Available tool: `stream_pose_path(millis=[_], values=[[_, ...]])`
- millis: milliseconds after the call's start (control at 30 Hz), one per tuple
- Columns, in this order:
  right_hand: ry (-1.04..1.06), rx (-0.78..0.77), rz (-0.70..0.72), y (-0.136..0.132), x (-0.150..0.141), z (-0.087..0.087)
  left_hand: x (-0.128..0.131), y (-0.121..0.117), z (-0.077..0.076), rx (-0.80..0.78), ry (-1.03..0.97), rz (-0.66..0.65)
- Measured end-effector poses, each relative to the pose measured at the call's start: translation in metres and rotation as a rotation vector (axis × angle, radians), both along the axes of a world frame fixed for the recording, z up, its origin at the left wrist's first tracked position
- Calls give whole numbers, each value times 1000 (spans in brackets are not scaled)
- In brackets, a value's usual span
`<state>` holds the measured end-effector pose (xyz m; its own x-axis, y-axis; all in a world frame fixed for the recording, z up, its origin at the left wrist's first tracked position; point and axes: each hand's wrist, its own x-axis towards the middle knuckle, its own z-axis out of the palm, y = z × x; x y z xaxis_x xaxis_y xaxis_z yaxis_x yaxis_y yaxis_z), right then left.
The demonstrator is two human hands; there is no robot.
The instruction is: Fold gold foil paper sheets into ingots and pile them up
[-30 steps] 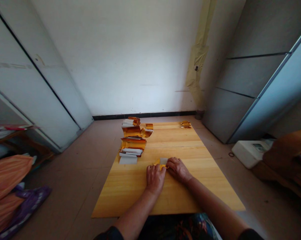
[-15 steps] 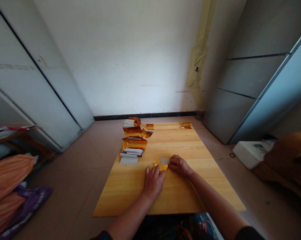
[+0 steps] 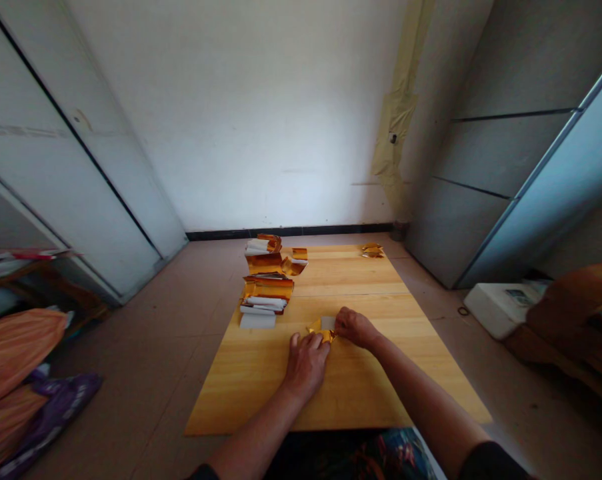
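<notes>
A small sheet of gold foil paper (image 3: 327,324) with a pale grey back lies partly folded on the wooden table, between my two hands. My left hand (image 3: 308,360) rests on its near left edge, thumb and fingertips pressing the gold fold down. At the right edge my right hand (image 3: 355,327) has its fingers curled and pinched on the paper's corner. The fingertips of the right hand partly cover that corner. Further off to the left lie stacks of gold foil paper (image 3: 268,288), some with the pale side up.
The wooden table (image 3: 371,400) stands before a white wall. Folded gold pieces (image 3: 373,251) sit at its far right corner. A grey cabinet (image 3: 485,180) and a white box (image 3: 501,310) are on the right. Orange cloth (image 3: 21,353) lies at left.
My right hand has closed further and shifted slightly left and up over the paper's right edge. The gold flap there now looks more creased. My left hand stays nearly in place.
</notes>
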<state>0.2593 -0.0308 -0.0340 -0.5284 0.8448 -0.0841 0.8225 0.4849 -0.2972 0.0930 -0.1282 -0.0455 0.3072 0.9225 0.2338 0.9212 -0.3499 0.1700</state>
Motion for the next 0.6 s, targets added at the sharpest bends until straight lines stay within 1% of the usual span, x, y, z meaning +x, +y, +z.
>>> stream_pose_path(millis=[267,600], values=[[-65,53,-36,-1,-3,-5,5,-2,-6,37,43,19],[52,34,-83,-3,-3,-7,9,-1,-4,-20,61,48]])
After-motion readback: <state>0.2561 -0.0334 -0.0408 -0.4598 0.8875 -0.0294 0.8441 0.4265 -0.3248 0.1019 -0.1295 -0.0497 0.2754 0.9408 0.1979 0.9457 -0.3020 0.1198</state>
